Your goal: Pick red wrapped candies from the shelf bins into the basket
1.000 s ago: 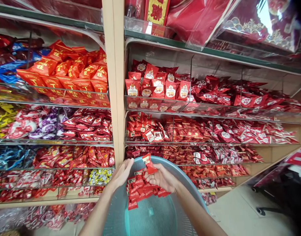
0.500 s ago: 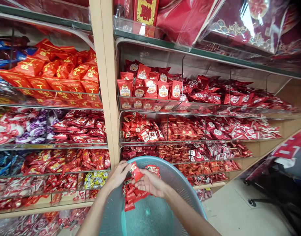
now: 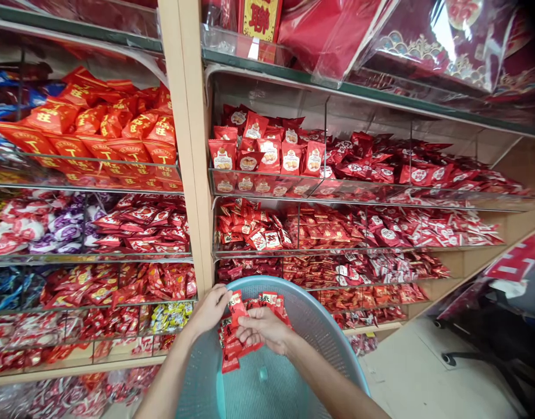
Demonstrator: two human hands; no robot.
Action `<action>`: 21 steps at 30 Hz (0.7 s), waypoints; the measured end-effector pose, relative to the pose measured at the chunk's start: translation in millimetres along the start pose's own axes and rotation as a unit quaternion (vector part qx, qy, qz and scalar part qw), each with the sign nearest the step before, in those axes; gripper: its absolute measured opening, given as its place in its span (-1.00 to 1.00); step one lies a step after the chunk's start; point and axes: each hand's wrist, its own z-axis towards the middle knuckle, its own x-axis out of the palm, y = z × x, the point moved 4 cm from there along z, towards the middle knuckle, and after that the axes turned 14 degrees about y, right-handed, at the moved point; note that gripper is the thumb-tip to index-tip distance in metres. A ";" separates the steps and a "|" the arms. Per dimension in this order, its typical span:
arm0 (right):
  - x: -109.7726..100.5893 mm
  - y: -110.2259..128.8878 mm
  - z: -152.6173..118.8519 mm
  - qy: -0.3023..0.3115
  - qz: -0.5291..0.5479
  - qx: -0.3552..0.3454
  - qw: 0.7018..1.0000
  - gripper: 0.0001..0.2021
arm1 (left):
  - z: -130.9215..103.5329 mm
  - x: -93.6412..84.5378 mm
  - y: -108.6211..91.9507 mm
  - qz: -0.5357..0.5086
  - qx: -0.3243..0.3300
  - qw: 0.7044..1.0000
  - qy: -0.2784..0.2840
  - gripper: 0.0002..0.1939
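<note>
My right hand (image 3: 265, 329) is closed on a small red snack packet (image 3: 236, 302) with a pale printed panel, thumb on top and fingers curled beneath. The packet is tilted above the inside of a blue-green plastic basket (image 3: 339, 331). My left hand (image 3: 210, 311) curls over the basket's left rim, its fingertips beside the packet's top edge; part of its grip is hidden. Below and behind my right hand, more red packets (image 3: 230, 364) of the same look lie against the basket's far inner wall.
Shelves with clear fronts (image 3: 254, 181) hold many red packets ahead, divided by a wooden upright (image 3: 191, 145). Yellow wrapped sweets (image 3: 171, 317) lie on a low shelf to the left. A wheeled chair base (image 3: 463, 355) stands on the pale floor at right.
My right hand has turned from palm up to thumb on top, and the packet now hangs straighter in it. The left hand has hardly moved.
</note>
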 end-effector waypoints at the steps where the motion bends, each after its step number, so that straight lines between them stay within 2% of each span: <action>1: 0.2 0.2 -0.7 -0.002 -0.001 0.001 1.000 -0.65 | -0.3 0.0 0.0 0.000 -0.008 1.000 -0.002 -0.56; 6: -4.1 2.3 -7.0 -0.036 0.026 -0.004 0.999 -0.70 | -3.3 -1.0 -0.6 -0.010 -0.059 0.998 -0.017 -0.54; 13: -24.3 3.3 -19.4 -0.143 0.077 0.031 0.986 -0.81 | -6.2 -3.6 -5.2 -0.015 -0.071 0.997 -0.004 -0.50; 17: -30.9 2.4 -21.1 -0.182 0.092 0.022 0.979 -0.83 | -6.5 -3.9 -7.1 -0.032 -0.071 0.997 -0.005 -0.48; 21: -31.3 4.9 -21.5 -0.208 0.076 0.043 0.974 -0.79 | -7.2 -4.4 -8.1 -0.032 -0.074 0.997 -0.006 -0.47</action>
